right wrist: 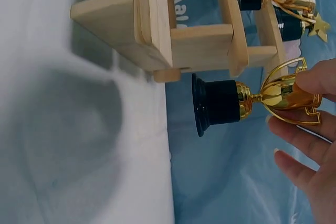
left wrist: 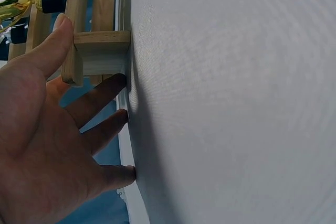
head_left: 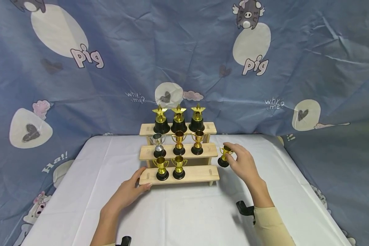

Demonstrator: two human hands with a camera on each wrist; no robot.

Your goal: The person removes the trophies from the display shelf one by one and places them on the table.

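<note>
My right hand (head_left: 243,163) pinches a small gold trophy cup (right wrist: 281,94) by its bowl, thumb on one side and fingers on the other. The cup is upright, its black base (head_left: 223,162) just off the right end of a three-step wooden display stand (head_left: 200,174). At the stand's left end, my left hand (head_left: 130,191) grips the lowest step between thumb and index finger; its other fingers spread down toward the tablecloth (left wrist: 236,98). Two gold cups, a left one (head_left: 161,167) and a right one (head_left: 179,166), stand on the lowest step's left half.
The middle step holds a silver cup (head_left: 158,143) and two bronze-gold cups, one central (head_left: 179,141) and one at right (head_left: 198,141). Three gold star trophies with black bases, such as the middle one (head_left: 178,119), line the top step. A blue printed curtain (head_left: 184,68) hangs behind.
</note>
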